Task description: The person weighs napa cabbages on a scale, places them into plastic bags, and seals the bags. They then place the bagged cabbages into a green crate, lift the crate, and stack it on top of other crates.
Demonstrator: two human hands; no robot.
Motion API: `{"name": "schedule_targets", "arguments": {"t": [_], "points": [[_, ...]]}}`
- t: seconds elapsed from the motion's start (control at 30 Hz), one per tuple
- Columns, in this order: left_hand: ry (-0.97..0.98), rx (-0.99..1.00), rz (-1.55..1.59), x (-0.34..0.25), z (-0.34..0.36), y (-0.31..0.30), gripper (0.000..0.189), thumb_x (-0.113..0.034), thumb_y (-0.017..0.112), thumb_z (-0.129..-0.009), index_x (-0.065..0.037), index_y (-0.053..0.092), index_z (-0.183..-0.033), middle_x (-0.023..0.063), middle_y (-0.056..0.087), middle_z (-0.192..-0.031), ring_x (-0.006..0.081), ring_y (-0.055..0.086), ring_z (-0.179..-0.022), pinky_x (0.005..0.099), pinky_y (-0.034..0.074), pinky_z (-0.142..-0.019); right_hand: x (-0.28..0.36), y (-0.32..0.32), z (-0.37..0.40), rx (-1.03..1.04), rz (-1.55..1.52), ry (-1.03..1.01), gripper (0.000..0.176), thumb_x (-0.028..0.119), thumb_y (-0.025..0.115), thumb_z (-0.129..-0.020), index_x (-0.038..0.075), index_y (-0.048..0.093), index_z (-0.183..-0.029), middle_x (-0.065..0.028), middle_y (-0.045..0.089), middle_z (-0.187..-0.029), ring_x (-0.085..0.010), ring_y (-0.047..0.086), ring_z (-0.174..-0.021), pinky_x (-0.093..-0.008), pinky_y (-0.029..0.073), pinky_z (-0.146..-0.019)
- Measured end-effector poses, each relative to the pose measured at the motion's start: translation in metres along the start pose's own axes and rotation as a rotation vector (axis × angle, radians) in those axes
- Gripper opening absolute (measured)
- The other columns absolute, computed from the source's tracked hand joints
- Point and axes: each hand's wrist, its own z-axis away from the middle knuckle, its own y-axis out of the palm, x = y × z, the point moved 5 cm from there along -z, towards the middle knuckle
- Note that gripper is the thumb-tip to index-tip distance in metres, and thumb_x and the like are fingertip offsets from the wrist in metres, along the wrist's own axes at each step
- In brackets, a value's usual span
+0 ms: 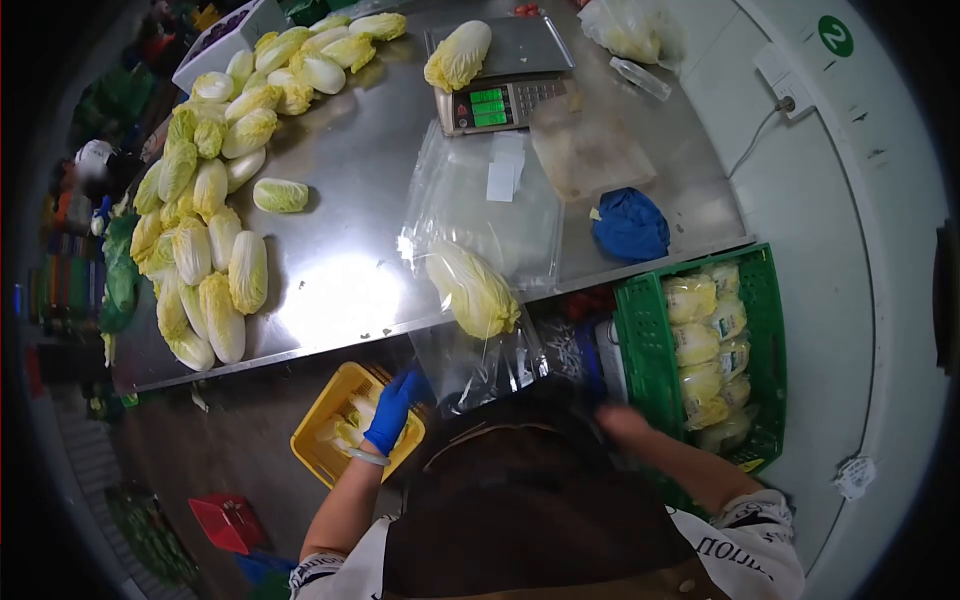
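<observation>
A Chinese cabbage [474,290] lies at the table's front edge, apparently partly inside a clear plastic bag [470,365] that hangs over the edge towards my body. My left hand [393,410], in a blue glove, is beside the hanging bag, above a yellow basket [310,440] with cabbage pieces in it. Its fingertips are hard to make out, and whether they grip the bag does not show. To the right, my bare right hand [624,426] is near my apron and the green crate; motion blurs its fingers. A stack of clear bags [430,190] lies behind the cabbage.
Many Chinese cabbages [215,185] are heaped on the table's left. A digital scale [515,105] at the back carries one cabbage [460,55]. A blue crumpled item [632,225] lies near the right edge. The green crate [772,330] holds wrapped cabbages; a white wall [810,200] stands right.
</observation>
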Motion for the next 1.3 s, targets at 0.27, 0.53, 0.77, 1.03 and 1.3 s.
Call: {"name": "schedule_targets", "arguments": {"t": [0.27, 0.53, 0.77, 1.03, 1.3], "points": [[1.167, 0.355, -1.280, -0.071, 0.016, 0.074, 0.043, -0.008, 0.065, -0.072, -0.005, 0.061, -0.114, 0.0129, 0.060, -0.119, 0.0297, 0.057, -0.112, 0.0417, 0.045, -0.095, 0.085, -0.179, 0.008, -1.223, 0.105, -0.815, 0.031, 0.010, 0.059, -0.078, 0.004, 0.060, -0.109, -0.0111, 0.056, -0.123, -0.0294, 0.050, -0.120, -0.0407, 0.042, -0.099], [0.139, 0.113, -0.071, -0.072, -0.050, 0.004, 0.038, -0.028, 0.045, -0.099, 0.006, 0.064, -0.102, 0.0108, 0.067, -0.088, 0.0163, 0.065, -0.077, 0.0286, 0.052, -0.073, 0.063, -0.202, -0.053, -0.530, -1.302, -0.589, 0.029, 0.022, 0.045, -0.099, -0.001, 0.061, -0.090, -0.0123, 0.067, -0.080, -0.0192, 0.068, -0.070, -0.0310, 0.056, -0.061], [0.259, -0.083, -0.556, 0.015, -0.138, -0.009, 0.032, -0.026, 0.052, -0.095, -0.005, 0.064, -0.074, -0.0012, 0.051, -0.059, 0.0097, 0.047, -0.052, 0.0277, 0.037, -0.046, 0.088, -0.180, -0.119, -0.654, -1.066, -0.077, 0.044, 0.032, 0.047, -0.094, -0.001, 0.058, -0.068, -0.0134, 0.058, -0.055, -0.0255, 0.058, -0.041, -0.0382, 0.050, -0.046], [0.068, 0.066, -0.643, 0.004, -0.147, -0.003, 0.020, -0.017, 0.051, -0.092, -0.007, 0.067, -0.085, 0.0070, 0.066, -0.073, 0.0156, 0.061, -0.063, 0.0301, 0.048, -0.059, 0.109, -0.239, 0.001, -1.367, -0.466, -0.294, 0.035, 0.028, 0.065, -0.078, 0.005, 0.057, -0.103, -0.0145, 0.056, -0.105, -0.0330, 0.053, -0.104, -0.0433, 0.043, -0.088], [0.592, -0.336, -1.051, -0.074, -0.128, 0.008, 0.033, -0.017, 0.075, -0.076, -0.002, 0.062, -0.103, 0.0100, 0.064, -0.091, 0.0181, 0.058, -0.079, 0.0299, 0.048, -0.071, 0.160, -0.240, -0.037, -1.498, 0.083, -0.515, 0.049, 0.029, 0.071, -0.069, 0.015, 0.058, -0.113, -0.0099, 0.048, -0.130, -0.0342, 0.045, -0.120, -0.0463, 0.044, -0.095]]}}
